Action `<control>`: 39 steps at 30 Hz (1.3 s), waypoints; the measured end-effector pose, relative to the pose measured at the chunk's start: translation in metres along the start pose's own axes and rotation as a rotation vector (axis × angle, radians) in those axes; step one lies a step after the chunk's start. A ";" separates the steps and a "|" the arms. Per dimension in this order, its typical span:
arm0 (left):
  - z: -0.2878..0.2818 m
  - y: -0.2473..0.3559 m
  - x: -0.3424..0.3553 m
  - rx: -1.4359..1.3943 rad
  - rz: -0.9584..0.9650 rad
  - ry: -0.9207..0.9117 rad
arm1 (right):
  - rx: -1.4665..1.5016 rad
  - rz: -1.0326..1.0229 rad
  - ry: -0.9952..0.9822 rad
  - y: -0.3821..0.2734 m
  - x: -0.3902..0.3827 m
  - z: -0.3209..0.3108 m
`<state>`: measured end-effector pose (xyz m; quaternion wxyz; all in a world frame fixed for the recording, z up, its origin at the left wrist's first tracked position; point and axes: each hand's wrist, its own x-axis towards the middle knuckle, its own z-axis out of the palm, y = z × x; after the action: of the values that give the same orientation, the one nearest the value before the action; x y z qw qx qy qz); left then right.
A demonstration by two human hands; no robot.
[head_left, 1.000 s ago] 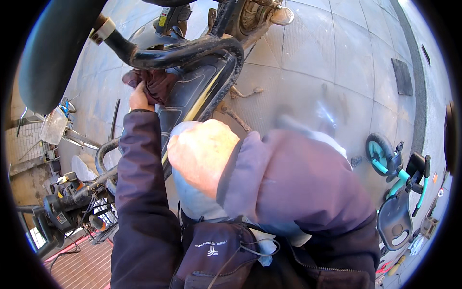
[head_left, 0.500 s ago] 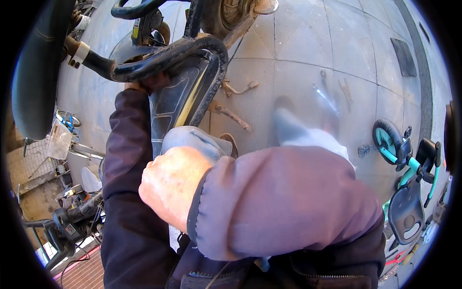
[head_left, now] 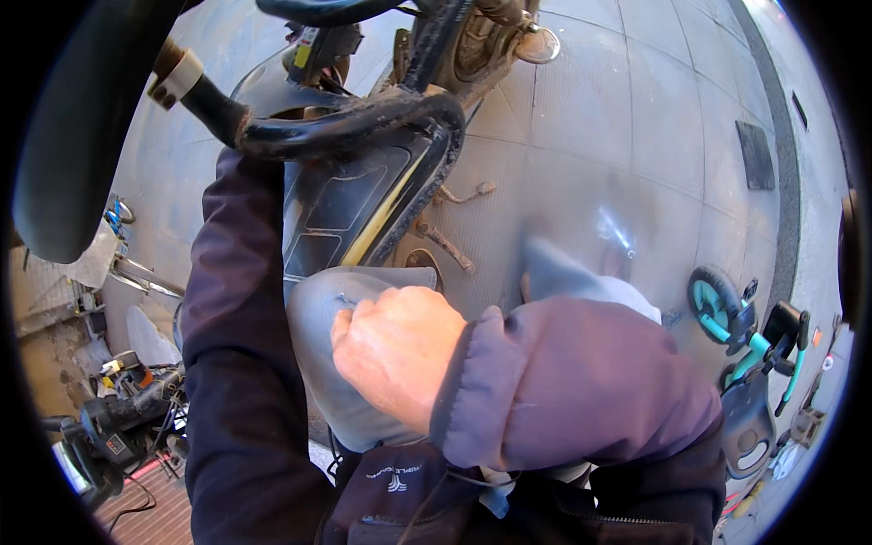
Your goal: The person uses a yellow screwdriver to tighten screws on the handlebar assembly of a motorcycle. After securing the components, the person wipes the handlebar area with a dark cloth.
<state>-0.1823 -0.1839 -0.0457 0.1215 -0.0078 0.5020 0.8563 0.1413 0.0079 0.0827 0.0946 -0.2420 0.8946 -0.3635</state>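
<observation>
My right hand [head_left: 400, 350] is closed over my knee in pale jeans [head_left: 336, 400]; its fingers curl under, hiding what they may hold. My left sleeve [head_left: 238, 218] reaches forward to an electric scooter, where its bent black tube [head_left: 345, 127] covers my left hand. Beside that arm lies the scooter's black footboard [head_left: 341, 200] with a yellow strip along its edge. A long black padded seat [head_left: 77, 136] hangs at the upper left. Rusty metal stand parts [head_left: 447, 245] stick out right of the footboard.
A blurred shiny metal piece [head_left: 616, 232] lies on the paved floor. At the right stands a turquoise and black child's ride-on bike [head_left: 749, 354]. A dark flat plate [head_left: 754, 154] lies farther back. Handlebars with cables [head_left: 118, 427] stand at the lower left.
My right hand has moved right and slightly down, off my left forearm and over the knee. My left hand, partly visible before, is now behind the tube. The view has shifted a little.
</observation>
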 end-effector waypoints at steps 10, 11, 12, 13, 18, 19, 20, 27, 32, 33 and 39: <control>-0.041 0.009 -0.022 -0.144 0.058 -0.024 | -0.105 0.019 -0.160 -0.006 0.023 0.006; -0.040 0.004 -0.022 -0.155 0.056 -0.026 | -0.108 0.003 -0.164 -0.006 0.023 0.007; -0.039 -0.001 -0.020 -0.163 0.055 -0.028 | -0.110 -0.013 -0.168 -0.006 0.023 0.009; -0.037 -0.005 -0.018 -0.173 0.052 -0.035 | -0.114 -0.022 -0.174 -0.005 0.023 0.009; -0.023 -0.024 -0.014 -0.210 0.040 -0.062 | -0.089 0.011 -0.254 -0.002 0.026 0.001; -0.021 -0.028 -0.012 -0.220 0.031 -0.072 | -0.096 0.017 -0.271 -0.002 0.026 0.001; -0.019 -0.029 -0.014 -0.211 0.031 -0.075 | -0.101 0.020 -0.287 -0.003 0.027 0.001; -0.006 -0.033 -0.002 -0.208 0.027 -0.099 | -0.092 0.037 -0.287 0.000 0.028 0.001; -0.001 -0.031 0.003 -0.198 0.030 -0.113 | -0.066 0.027 -0.224 0.002 0.023 0.001; 0.002 -0.032 0.005 -0.190 0.030 -0.117 | -0.071 0.019 -0.216 0.002 0.022 0.003; 0.014 -0.036 0.020 -0.189 0.015 -0.131 | -0.106 0.025 -0.228 0.001 0.022 0.005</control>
<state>-0.1926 -0.1513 -0.0729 0.1464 0.0406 0.4098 0.8995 0.1243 -0.0059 0.0784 0.1875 -0.2755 0.8988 -0.2847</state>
